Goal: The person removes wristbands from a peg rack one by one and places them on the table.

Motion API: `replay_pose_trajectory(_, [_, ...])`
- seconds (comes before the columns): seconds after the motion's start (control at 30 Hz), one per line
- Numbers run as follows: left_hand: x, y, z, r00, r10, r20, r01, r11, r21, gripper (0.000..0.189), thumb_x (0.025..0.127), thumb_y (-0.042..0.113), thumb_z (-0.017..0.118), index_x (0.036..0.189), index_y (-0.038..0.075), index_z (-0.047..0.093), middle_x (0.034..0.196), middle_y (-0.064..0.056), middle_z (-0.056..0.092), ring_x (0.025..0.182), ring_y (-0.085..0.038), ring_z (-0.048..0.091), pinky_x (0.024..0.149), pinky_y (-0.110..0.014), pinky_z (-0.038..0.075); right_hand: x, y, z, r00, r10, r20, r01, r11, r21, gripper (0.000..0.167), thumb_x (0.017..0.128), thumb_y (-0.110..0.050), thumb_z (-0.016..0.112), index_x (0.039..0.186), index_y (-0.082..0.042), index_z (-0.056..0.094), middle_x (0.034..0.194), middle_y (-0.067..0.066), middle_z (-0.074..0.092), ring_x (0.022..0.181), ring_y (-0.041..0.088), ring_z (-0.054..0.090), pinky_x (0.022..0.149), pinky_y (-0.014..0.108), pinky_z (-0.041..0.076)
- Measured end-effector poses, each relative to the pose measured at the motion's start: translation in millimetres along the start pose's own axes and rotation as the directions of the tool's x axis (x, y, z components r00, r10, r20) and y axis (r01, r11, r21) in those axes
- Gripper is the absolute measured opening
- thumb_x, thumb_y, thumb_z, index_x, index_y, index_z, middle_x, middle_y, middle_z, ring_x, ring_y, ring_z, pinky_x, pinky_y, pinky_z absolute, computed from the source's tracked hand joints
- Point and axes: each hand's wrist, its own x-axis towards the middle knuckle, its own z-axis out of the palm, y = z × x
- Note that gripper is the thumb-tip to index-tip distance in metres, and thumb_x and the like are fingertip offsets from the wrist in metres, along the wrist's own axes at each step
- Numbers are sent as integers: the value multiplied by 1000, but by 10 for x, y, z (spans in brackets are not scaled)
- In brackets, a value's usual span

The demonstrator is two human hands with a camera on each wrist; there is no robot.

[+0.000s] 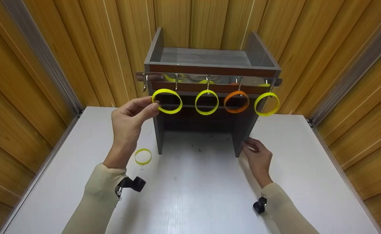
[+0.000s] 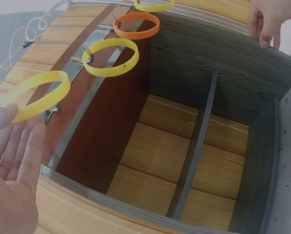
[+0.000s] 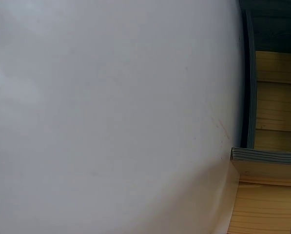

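My left hand (image 1: 128, 120) pinches the left edge of a yellow wristband (image 1: 167, 101) between thumb and fingers, right at the second hook (image 1: 176, 81) from the left. In the left wrist view this yellow band (image 2: 43, 97) overlaps the hook's tip. Further right, another yellow wristband (image 1: 206, 102), an orange wristband (image 1: 236, 102) and a last yellow wristband (image 1: 267, 104) hang from their own hooks on a shiny metal rail (image 1: 223, 79). My right hand (image 1: 258, 157) touches the lower right side panel of the grey shelf (image 1: 246, 130); its fingertips are partly hidden there.
One more yellow wristband (image 1: 143, 156) lies on the white table (image 1: 190, 195), left of the shelf. The leftmost hook (image 1: 144, 82) carries no band. Wood-patterned walls (image 1: 89, 48) enclose the back and sides.
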Motion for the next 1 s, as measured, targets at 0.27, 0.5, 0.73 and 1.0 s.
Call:
replay_pose_trajectory(0.27, [-68, -28, -95, 1000, -16, -20, 17, 1000, 23, 26, 94, 2, 81, 117, -8, 75, 104, -16, 78, 90, -28, 78, 88, -38, 64, 4, 24, -5, 1000, -15, 0, 15, 1000, -5, 22, 90, 10, 79, 111, 8, 76, 112, 22, 76, 96, 4, 73, 82, 17, 60])
replay_pose_trajectory(0.5, [-145, -119, -183, 996, -70, -58, 71, 997, 27, 24, 93, 2, 82, 117, -4, 77, 106, -16, 77, 91, -27, 78, 90, -38, 64, 68, 300, -14, 999, -37, 5, 37, 999, 16, 21, 91, 3, 82, 111, 2, 78, 111, 15, 77, 96, 2, 72, 82, 17, 60])
replay_pose_trajectory(0.73, [-195, -266, -322, 987, -118, -112, 126, 989, 73, 25, 94, 5, 82, 118, -2, 78, 106, -14, 77, 93, -26, 78, 89, -37, 64, 73, 308, -20, 999, -29, 18, 29, 1000, 11, 21, 91, 2, 83, 112, 0, 78, 110, 14, 78, 95, 3, 73, 82, 20, 62])
replay_pose_trajectory(1.0, [-275, -479, -494, 972, -181, -150, 193, 979, 68, 28, 96, 9, 82, 121, -2, 78, 109, -13, 78, 98, -26, 77, 91, -36, 63, 63, 306, 7, 1000, -6, -4, 6, 1000, -23, 23, 91, 8, 79, 114, 7, 75, 113, 22, 76, 94, -1, 71, 81, 15, 60])
